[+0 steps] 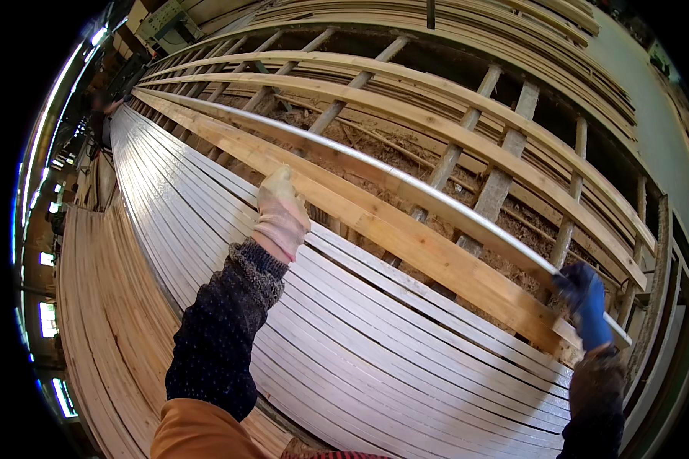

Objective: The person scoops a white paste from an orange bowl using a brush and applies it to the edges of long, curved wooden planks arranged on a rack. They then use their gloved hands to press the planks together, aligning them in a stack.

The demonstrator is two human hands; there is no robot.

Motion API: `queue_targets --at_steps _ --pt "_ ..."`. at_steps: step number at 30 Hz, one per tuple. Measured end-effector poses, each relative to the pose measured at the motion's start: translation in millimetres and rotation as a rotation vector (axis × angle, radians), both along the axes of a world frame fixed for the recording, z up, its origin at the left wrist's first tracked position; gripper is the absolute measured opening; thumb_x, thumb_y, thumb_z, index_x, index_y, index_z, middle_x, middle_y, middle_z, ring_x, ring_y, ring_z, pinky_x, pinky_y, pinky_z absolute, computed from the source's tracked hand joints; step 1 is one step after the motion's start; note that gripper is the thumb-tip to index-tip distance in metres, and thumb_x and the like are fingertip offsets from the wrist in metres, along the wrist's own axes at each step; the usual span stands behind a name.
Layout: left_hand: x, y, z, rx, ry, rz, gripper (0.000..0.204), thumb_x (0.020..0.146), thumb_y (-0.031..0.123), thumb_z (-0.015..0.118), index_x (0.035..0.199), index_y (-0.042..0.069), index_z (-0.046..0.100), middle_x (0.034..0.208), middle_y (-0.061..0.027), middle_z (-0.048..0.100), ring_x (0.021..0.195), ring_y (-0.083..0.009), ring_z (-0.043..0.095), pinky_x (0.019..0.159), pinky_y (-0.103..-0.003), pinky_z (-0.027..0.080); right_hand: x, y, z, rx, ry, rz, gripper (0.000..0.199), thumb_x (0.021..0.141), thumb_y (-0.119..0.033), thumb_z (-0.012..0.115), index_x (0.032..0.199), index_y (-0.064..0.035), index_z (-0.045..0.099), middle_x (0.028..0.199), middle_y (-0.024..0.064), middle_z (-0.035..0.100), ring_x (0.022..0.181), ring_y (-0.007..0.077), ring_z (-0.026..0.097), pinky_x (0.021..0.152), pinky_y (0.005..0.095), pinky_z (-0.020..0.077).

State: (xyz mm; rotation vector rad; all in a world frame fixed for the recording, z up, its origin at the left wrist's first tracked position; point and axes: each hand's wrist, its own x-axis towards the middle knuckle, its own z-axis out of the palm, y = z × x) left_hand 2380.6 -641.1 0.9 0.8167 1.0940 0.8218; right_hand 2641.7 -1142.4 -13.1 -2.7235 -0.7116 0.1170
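You seem to be aligning lengths: your pale-gloved left hand (283,216) grasps the long bare-wood plank (421,251) along the near edge of the grey roller conveyor (493,195), your blue-gloved right hand (588,304) meets the white-edged wooden board (475,219) by its right end, grip too blurred to tell; next calls for steadying both ends evenly

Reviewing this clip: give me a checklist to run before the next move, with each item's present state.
1. Both hands gloved: ok; left hand pale, right hand blue.
2. Left hand on the bare board: ok, at its near edge.
3. Right hand near an end of the white-edged strip: ok.
4. Right-hand grip firm: cannot tell, blurred.
5. White boards closed up without gaps: not ok, dark gaps show between some.
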Motion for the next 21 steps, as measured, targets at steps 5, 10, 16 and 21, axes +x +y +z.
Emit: queue_targets --at_steps 5,10,16,21 --pt "6.0 0.1 3.1 -0.098 0.020 0.148 0.030 0.096 0.027 0.050 0.117 0.005 0.047 0.099 -0.0045 0.051 0.103 -0.0123 0.049 0.110 -0.035 0.031 17.8 2.9 12.3 0.087 -0.170 -0.016 0.029 0.082 -0.025 0.074 0.105 -0.0088 0.065 0.099 0.0123 0.069 0.085 0.0291 0.068 0.077 0.0397 0.0555" --pt "-26.8 24.3 -36.8 0.192 0.121 -0.252 0.038 0.100 0.027 0.046 0.127 0.000 0.047 0.122 -0.0159 0.053 0.114 -0.0266 0.052 0.109 -0.041 0.035 -58.3 53.9 41.4 0.032 -0.341 0.530 0.051 0.076 -0.019 0.070 0.125 -0.0116 0.058 0.129 0.0155 0.058 0.118 0.0345 0.055 0.103 0.0475 0.0425" --pt "41.0 -46.4 54.2 -0.328 0.187 -0.090 0.026 0.100 0.025 0.048 0.114 0.007 0.059 0.108 -0.0124 0.063 0.094 -0.0191 0.062 0.089 -0.033 0.051 -44.2 70.3 7.7 -0.101 -0.382 0.572 0.067 0.083 -0.022 0.059 0.147 -0.0152 0.040 0.154 0.0132 0.038 0.141 0.0374 0.035 0.116 0.0542 0.0257" --pt "96.7 -39.8 3.6 0.359 0.573 -0.579 0.023 0.096 0.020 0.058 0.113 0.004 0.059 0.108 -0.0150 0.065 0.094 -0.0223 0.065 0.086 -0.030 0.054 76.6 31.6 -6.4 -0.116 -0.661 0.039 0.065 0.089 -0.018 0.057 0.150 -0.0137 0.037 0.155 0.0118 0.037 0.141 0.0335 0.036 0.117 0.0471 0.0291"
